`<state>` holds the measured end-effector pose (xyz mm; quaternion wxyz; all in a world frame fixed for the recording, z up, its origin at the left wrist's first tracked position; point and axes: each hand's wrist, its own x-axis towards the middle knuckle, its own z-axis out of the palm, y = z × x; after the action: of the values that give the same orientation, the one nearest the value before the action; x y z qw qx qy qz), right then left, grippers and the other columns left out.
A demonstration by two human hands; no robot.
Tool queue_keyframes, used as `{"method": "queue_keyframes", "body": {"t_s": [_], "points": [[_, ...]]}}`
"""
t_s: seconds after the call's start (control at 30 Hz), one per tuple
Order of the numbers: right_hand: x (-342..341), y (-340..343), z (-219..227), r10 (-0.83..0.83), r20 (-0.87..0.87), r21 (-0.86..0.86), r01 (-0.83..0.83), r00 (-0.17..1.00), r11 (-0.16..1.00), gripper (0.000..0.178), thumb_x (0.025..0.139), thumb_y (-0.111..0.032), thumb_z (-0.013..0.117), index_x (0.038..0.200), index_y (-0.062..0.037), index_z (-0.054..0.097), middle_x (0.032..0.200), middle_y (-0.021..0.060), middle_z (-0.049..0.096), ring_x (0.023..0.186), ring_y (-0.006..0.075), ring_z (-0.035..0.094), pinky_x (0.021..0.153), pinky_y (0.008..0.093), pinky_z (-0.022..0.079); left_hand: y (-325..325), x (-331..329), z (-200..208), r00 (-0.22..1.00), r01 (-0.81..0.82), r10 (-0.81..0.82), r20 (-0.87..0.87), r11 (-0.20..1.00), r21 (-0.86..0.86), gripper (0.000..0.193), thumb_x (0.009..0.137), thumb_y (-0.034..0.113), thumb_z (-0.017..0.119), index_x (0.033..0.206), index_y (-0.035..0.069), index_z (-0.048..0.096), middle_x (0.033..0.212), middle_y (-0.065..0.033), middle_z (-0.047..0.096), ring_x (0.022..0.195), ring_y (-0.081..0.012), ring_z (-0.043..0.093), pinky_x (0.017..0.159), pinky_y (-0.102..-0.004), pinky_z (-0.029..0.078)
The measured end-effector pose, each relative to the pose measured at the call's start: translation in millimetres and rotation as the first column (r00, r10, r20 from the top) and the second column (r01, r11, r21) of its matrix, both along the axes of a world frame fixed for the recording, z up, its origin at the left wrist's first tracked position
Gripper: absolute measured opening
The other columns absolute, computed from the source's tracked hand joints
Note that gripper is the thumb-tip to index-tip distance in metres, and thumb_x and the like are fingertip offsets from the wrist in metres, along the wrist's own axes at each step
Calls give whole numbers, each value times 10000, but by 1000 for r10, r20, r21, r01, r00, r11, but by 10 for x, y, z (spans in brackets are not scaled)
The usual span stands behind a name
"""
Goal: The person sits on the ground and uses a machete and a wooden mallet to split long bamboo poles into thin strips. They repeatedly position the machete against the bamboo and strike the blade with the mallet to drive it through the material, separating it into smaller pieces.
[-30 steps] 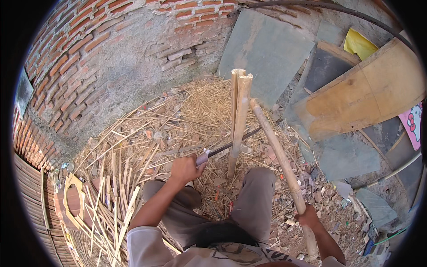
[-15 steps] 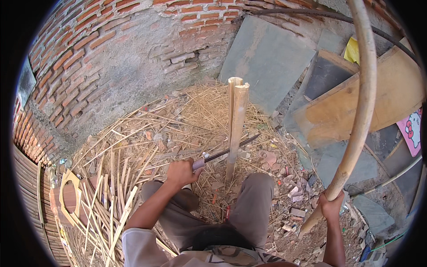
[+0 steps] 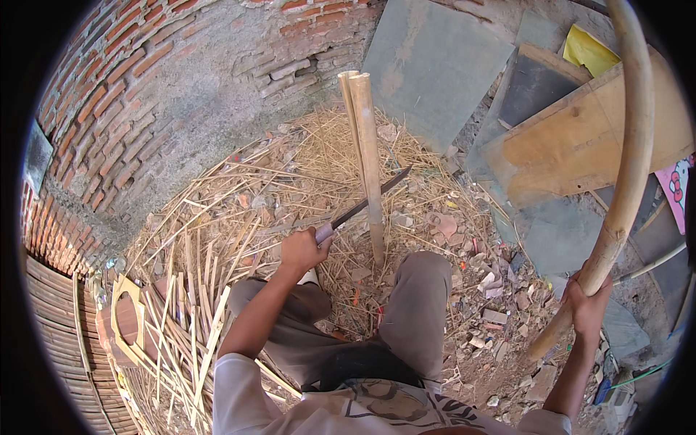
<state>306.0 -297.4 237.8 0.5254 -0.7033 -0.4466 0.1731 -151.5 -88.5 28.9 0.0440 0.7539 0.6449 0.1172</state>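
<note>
Here, a worn brick wall (image 3: 196,94) stands behind straw-strewn ground (image 3: 319,156). At the right a long, curved pole (image 3: 632,181) slants up, the fingers of the right hand (image 3: 586,308) wrapped around its lower part. A shorter split bamboo length (image 3: 368,145) stands nearly upright mid-view. Smallest, a dark-bladed knife (image 3: 352,214) crosses its lower half, clamped in the left hand's (image 3: 303,251) curled fingers

Brick wall (image 3: 181,101) upper L, grey panel (image 3: 435,72) nxt to it, tan brd (image 3: 573,145) & yellow sheet (image 3: 589,51) upper R.
</note>
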Motion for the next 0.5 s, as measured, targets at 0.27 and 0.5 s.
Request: {"method": "queue_keyframes", "body": {"t_s": [0.27,0.5], "points": [[-118,-198,-2101,270,-100,-705,-260,958,660,287,643,-45,704,892,60,607,718,99,618,613,184,611,584,343,502,-28,201,169,999,52,-52,-12,999,-6,507,813,539,643,820,33,681,684,-208,670,642,-367,681,605,-471,543],[95,-49,-557,158,-110,-476,-191,981,858,299,651,43,658,935,38,566,719,84,593,530,180,566,474,326,474,14,281,202,995,92,-92,-41,996,1,509,810,544,637,860,40,685,714,-200,682,675,-367,686,631,-473,544]]}}
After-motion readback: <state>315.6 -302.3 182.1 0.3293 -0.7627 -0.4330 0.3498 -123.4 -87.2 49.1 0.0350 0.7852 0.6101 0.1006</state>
